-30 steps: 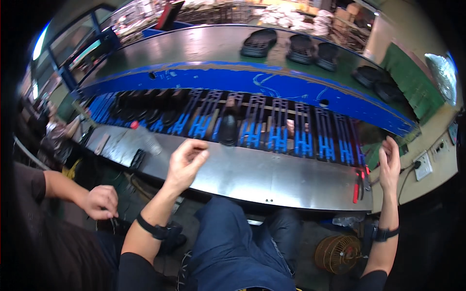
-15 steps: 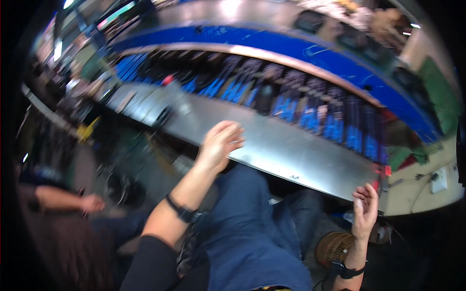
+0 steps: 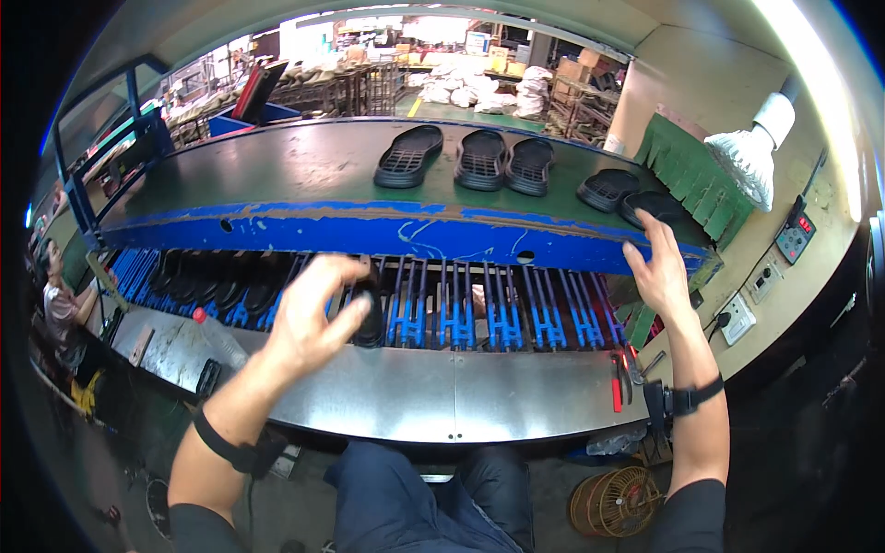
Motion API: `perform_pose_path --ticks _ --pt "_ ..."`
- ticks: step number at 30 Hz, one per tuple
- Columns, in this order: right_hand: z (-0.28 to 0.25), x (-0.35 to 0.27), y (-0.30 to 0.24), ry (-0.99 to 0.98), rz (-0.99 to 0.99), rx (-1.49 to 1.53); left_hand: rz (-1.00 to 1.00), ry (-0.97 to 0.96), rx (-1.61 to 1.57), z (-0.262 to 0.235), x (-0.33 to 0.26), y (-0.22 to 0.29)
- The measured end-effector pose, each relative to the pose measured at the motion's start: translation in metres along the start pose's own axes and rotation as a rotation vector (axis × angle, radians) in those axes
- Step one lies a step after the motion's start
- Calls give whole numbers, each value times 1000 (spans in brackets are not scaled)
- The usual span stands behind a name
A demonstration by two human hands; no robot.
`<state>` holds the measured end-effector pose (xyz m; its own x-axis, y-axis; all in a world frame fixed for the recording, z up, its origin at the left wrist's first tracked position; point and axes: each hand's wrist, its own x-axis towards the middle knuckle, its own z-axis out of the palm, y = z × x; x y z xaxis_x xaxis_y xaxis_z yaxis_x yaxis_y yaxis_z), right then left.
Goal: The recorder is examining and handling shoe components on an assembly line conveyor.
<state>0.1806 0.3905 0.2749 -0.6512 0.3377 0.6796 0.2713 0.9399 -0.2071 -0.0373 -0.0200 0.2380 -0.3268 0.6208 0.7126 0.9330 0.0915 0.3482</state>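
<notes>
Reaching out with both arms, the person sits at a long metal bench (image 3: pixel 461 392) with two belts behind it. The left hand (image 3: pixel 313 313) hangs over the low belt, where blue racks (image 3: pixel 479 318) run in a row. Its fingers are curled partly closed, and it looks blurred. A black sole (image 3: pixel 369 313) stands on the rack right at the fingertips. I cannot tell if the hand grips the sole or only touches it.

The right hand (image 3: pixel 659 267) is up at the blue edge (image 3: pixel 415 235) of the high belt. Its fingers are spread wide and it holds nothing. It is near two black soles (image 3: pixel 631 198) lying flat at the right end of the top belt (image 3: pixel 277 175). Three more soles (image 3: pixel 475 158) lie flat in the middle of that belt, well apart from either hand.

More dark soles (image 3: pixel 221 286) fill the racks off to the left. A red tool (image 3: pixel 616 382) lies on the bench at the right.

I think the step here is handling the sole on the rack. A next move would call for a firm hold on the sole's thin edge, and care not to knock it against the blue bars. The right hand would need to reach over the blue edge to get to the flat soles.
</notes>
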Motion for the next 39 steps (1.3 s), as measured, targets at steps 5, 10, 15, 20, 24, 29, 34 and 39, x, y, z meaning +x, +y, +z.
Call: perform_pose_path --ticks 5,10,15,20,24,29,34,39 --pt "47 79 63 -276 282 -247 -145 -116 300 18 132 -49" --pt "65 104 34 -430 467 -299 -480 -383 418 57 191 -102" --pt "42 101 100 -426 295 -127 -388 -330 450 98 217 -105" --pt "28 91 163 -363 281 -50 -403 -366 472 144 236 -41" --pt "15 90 190 -369 400 -49 -328 -385 481 178 248 -4" --pt "16 78 210 -273 452 -240 -176 -590 207 219 271 48" --pt "15 49 191 46 350 -238 -87 -455 -123 232 256 1" --pt "-39 -37 128 247 -103 -197 173 -49 -29 181 184 35"
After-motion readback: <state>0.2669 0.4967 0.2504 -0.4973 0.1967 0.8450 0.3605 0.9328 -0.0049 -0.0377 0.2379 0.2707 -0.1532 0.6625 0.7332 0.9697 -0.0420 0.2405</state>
